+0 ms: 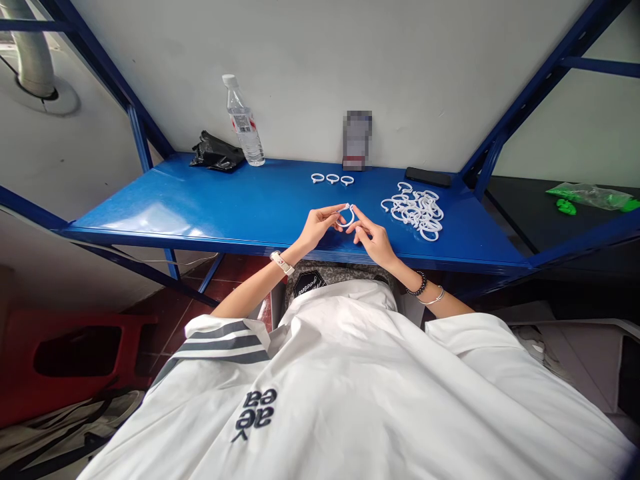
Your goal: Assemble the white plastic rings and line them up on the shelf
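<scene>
Between my two hands is a white plastic ring [352, 219], held a little above the blue table near its front edge. My left hand [320, 225] pinches the ring from the left, thumb and fingertips at its top and side. From the right, my right hand [373, 241] grips the same ring, its index finger touching the top, where a small gap or clasp shows. Past my hands, three similar white rings [333, 179] lie in a row. A loose pile of white rings [415, 210] lies to the right of my right hand.
The blue table [240, 207] meets a white wall. Along its back stand a water bottle [245, 127], a crumpled black bag [215, 153] and a blurred upright object [357, 140]. A black phone-like slab [427, 177] lies behind the pile. Blue metal posts [143, 137] frame both sides.
</scene>
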Demonstrator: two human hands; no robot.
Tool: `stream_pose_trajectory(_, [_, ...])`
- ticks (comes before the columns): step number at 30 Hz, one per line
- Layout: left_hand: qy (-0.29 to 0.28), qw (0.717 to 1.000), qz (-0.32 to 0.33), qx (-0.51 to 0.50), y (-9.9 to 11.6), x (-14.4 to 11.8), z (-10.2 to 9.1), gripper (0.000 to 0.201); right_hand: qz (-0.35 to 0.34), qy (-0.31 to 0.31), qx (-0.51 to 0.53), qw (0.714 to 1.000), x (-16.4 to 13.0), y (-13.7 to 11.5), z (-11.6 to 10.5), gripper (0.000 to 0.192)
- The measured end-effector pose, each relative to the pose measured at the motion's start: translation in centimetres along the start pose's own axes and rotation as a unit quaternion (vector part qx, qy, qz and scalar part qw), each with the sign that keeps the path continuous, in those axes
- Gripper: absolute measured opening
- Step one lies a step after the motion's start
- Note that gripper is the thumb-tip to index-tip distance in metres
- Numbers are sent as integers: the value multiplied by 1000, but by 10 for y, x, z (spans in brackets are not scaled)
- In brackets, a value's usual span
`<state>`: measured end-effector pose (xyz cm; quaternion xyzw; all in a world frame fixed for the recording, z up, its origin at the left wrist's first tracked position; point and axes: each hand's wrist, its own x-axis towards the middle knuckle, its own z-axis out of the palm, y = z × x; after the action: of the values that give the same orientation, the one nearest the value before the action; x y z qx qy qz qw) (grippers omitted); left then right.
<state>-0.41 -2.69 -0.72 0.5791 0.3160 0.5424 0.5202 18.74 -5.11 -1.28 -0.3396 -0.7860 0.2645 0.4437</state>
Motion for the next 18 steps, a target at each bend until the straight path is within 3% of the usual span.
stream_pose_trajectory(18, [-21, 999, 18, 16, 5, -2, 2, 46, -18, -6, -10, 1000, -1, 1, 1, 59])
